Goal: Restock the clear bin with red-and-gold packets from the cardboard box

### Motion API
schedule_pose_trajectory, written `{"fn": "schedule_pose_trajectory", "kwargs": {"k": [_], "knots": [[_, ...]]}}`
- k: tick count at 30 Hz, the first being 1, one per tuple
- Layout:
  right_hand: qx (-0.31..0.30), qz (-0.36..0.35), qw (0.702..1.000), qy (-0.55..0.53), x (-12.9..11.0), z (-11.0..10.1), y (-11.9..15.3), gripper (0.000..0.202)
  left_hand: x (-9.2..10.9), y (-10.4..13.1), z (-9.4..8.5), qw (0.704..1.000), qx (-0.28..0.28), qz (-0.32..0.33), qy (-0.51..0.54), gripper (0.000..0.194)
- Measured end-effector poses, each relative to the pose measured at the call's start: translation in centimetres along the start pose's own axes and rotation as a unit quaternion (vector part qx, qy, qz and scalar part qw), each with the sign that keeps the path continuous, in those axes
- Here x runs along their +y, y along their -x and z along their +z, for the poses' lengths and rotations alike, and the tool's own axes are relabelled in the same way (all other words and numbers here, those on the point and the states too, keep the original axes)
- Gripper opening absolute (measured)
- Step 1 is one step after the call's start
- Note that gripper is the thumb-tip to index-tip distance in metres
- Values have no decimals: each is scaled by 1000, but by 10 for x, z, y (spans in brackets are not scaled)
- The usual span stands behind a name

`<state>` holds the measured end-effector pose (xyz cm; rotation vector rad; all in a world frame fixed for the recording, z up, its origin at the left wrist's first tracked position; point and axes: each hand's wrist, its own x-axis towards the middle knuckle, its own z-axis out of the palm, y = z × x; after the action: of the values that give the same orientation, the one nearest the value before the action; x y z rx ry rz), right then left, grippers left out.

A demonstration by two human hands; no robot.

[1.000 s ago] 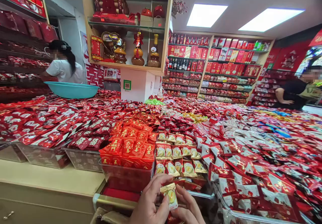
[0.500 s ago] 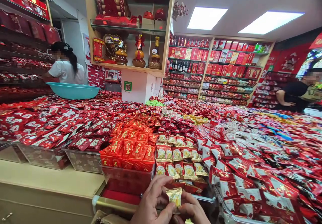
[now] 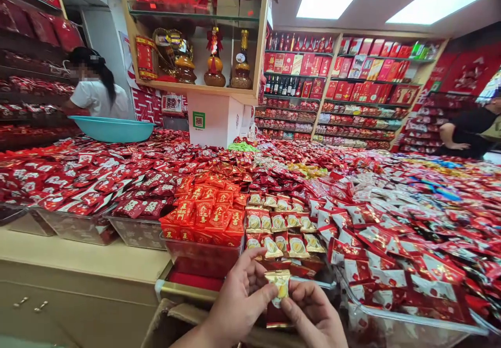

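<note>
A small gold, white and dark red wrapped candy [image 3: 280, 291] is upright between my two hands at the bottom centre. My left hand [image 3: 245, 296] pinches its left side, thumb on the front. The thumb and fingers of my right hand [image 3: 311, 309] close on its right side. Just beyond my hands, similar durian-print candies [image 3: 278, 223] stand in rows in a bin. To their left, bright red packets [image 3: 207, 210] with gold characters fill a clear bin [image 3: 201, 256].
An open cardboard box [image 3: 183, 311] is below my hands. More bins of red and white packets [image 3: 399, 270] spread right. A turquoise basin [image 3: 111, 129] rests far left, near a person in white [image 3: 102, 95]; another person in black [image 3: 469, 129] stands far right.
The view has tilted downward, so the counter and box show more. My hands have come further into view, and the held candy now shows its whole length, its dark red lower part included.
</note>
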<state>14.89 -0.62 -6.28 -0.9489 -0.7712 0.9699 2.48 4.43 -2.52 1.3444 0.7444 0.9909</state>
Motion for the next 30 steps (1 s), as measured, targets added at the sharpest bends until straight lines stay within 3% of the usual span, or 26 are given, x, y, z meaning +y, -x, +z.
{"fn": "schedule_pose_trajectory", "kwargs": {"k": [4, 9, 15, 18, 21, 23, 26, 28, 30], "knots": [[-1, 37, 999, -23, -9, 0, 1, 25, 3, -1, 1, 1000, 2, -3, 21, 45], [-8, 31, 999, -21, -9, 0, 3, 25, 4, -1, 3, 1000, -13, -4, 13, 35], [4, -20, 1000, 19, -10, 4, 6, 24, 4, 0, 3, 1000, 16, 26, 8, 31], [-20, -37, 997, 62, -5, 1, 6, 20, 5, 0, 1, 999, -16, 25, -15, 32], [-20, -94, 985, 146, -1, -6, 4, 20, 7, 0, 1, 996, -56, 13, -64, 18], [-3, -197, 953, 230, -1, -10, 2, 19, 7, -1, 1, 996, -47, 10, -70, 11], [45, -358, 860, 362, -3, -13, 1, 19, 5, -2, 2, 998, -2, 12, -63, 13], [54, -399, 817, 412, -4, -12, 1, 23, 3, -3, 2, 998, 7, 12, -60, 16], [31, -408, 801, 436, -3, -11, 2, 28, 3, -2, 2, 999, -8, 11, -52, 17]]}}
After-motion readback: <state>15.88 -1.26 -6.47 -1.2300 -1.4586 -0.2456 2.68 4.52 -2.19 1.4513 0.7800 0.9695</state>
